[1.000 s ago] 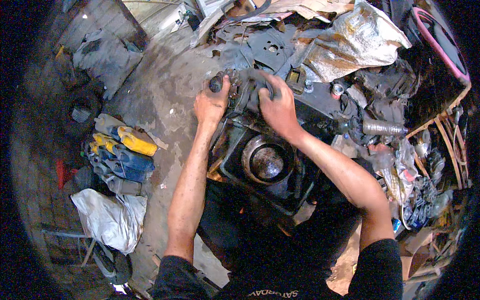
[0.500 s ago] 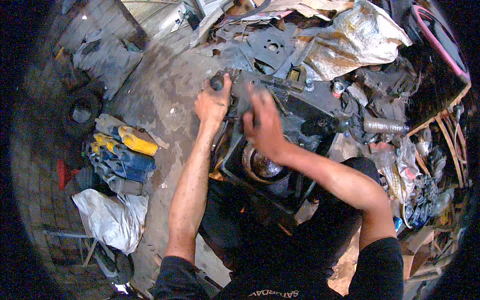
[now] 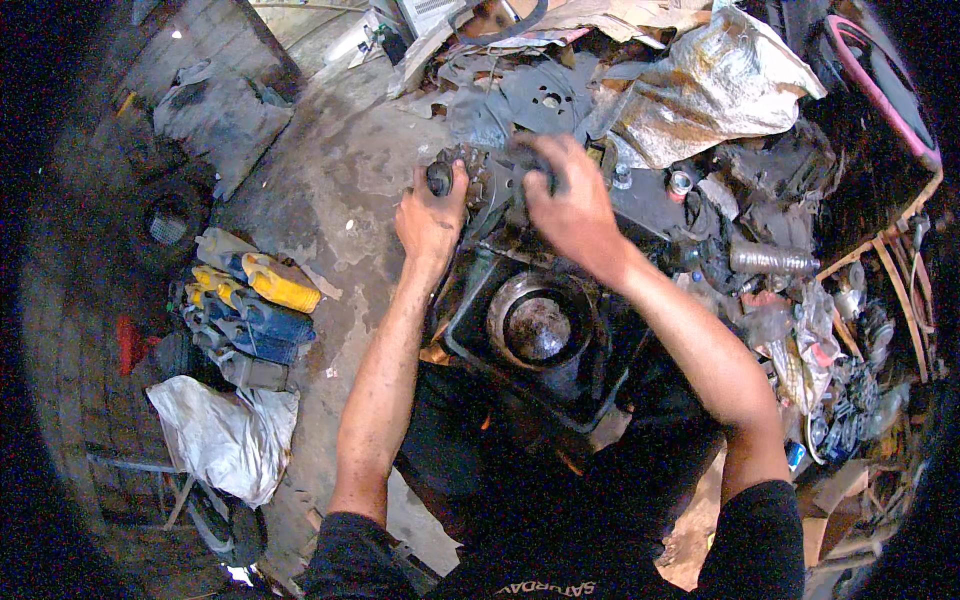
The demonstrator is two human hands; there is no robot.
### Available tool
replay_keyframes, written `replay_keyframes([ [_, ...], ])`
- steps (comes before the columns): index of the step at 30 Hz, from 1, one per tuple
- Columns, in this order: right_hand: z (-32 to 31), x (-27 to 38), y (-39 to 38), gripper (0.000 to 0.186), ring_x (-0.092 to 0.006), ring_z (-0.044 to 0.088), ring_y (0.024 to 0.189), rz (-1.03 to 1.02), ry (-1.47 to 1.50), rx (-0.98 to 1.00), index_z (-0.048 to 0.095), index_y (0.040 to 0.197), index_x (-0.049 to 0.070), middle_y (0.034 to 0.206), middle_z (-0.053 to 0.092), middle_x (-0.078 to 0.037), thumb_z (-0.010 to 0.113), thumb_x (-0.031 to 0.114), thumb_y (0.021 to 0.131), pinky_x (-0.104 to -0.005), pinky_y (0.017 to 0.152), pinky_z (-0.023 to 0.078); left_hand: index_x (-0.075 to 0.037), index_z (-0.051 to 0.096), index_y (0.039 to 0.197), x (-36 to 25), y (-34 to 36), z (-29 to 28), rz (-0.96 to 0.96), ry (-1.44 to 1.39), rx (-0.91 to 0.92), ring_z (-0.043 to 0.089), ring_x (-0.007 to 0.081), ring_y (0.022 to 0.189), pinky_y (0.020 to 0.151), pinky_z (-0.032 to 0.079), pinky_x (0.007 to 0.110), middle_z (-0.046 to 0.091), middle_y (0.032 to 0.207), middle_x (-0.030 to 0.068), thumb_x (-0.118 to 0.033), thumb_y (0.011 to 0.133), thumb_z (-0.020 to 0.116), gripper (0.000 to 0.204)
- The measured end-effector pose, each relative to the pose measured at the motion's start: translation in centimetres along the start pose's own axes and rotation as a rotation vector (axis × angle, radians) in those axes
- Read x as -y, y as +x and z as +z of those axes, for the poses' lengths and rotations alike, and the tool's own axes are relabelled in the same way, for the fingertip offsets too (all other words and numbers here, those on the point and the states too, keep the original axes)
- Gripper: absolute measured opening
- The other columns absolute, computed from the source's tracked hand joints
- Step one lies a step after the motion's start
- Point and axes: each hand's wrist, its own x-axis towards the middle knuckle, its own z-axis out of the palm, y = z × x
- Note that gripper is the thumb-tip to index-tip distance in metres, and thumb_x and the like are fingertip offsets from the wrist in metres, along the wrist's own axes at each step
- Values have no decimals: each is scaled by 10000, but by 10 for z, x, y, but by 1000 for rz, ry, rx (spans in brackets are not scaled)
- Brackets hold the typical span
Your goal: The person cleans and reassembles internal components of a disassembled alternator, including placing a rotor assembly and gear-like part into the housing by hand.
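My left hand (image 3: 430,230) is wrapped round the dark, round end of a greasy metal part (image 3: 482,170) with a toothed, gear-like edge. To its right is my right hand (image 3: 580,210), fingers curled and smeared by motion, with something dark in the curl that I cannot make out. Both hands are over the far side of a black, oily bench or box (image 3: 470,310). Set in its top, nearer to me, is a round metal bowl (image 3: 540,330) with a dark, wet inside.
Yellow and blue plastic bottles (image 3: 275,285) lie at the left, near a white sack (image 3: 230,430). A brown-stained silver sheet (image 3: 700,90) and black scraps spread over the far side. A clear plastic bottle (image 3: 770,258), a small can (image 3: 680,185) and heaped litter (image 3: 850,400) are at the right.
My right hand has moved right and a little away from me, so the round bowl shows more fully. The left hand keeps its hold on the metal part.
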Motion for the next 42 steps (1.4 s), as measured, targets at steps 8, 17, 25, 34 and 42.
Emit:
replay_keyframes([
  [8,5,-5,-16,290,-329,651,959,215,251,535,638,1059,-49,965,646,-278,558,111,832,-413,897,480,4,620,1107,3,-5,-1,31,-99,-33,625,450,898,810,481,498,644,924,304,-569,835,565,637],
  [17,15,-14,-1,314,-371,631,958,212,177,-83,619,1088,-29,1003,648,-244,568,63,792,-412,903,473,1,615,1136,-5,-4,-8,16,-85,18,624,445,941,836,484,480,651,970,286,-567,839,566,643],
  [25,72,-10,-56,583,-454,470,1150,56,116,173,434,1284,-77,1219,453,-321,661,111,780,-466,1007,393,-1,613,1164,-5,1,-11,42,-58,8,641,410,962,844,493,450,660,997,269,-570,839,573,656],
  [34,61,-8,-34,432,-417,529,1086,17,221,-195,512,1169,-64,1105,548,-270,632,49,769,-437,960,433,20,602,1173,6,7,-15,31,-116,88,637,383,1005,883,481,424,657,1022,270,-568,826,600,683],
  [42,80,22,-67,669,-476,473,1128,239,228,170,304,1388,-77,1140,498,-322,582,55,794,-421,974,417,-27,612,1190,21,13,-11,92,-117,38,639,336,1022,888,483,369,661,1091,214,-488,863,617,565],
])
